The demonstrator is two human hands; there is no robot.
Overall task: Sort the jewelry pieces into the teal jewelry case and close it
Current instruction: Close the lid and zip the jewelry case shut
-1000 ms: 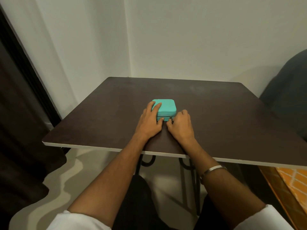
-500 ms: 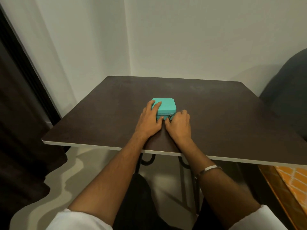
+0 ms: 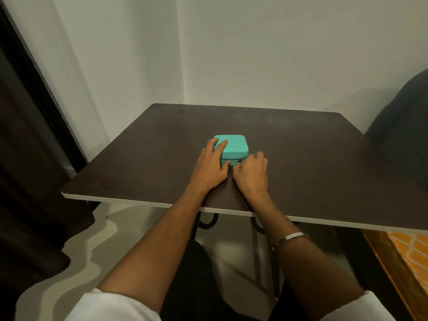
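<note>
The shut teal jewelry case [image 3: 232,147] sits mid-bench [image 3: 301,154]. The left hand [image 3: 212,166] lies spread across its lid; the right hand [image 3: 251,173] pinches the zipper pull [image 3: 240,160] at its front right corner.

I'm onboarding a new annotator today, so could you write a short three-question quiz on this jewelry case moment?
1. True or false: the teal zip-around jewelry case lies open.
2. Which hand rests fingers on the lid? A. left hand B. right hand
3. Fill in: the small metal zipper pull sits at the case's near-____ corner.

Key: 1 false. 2 A. 3 right, by the right hand's fingertips; no loose jewelry shows on the dark brown table.
</note>
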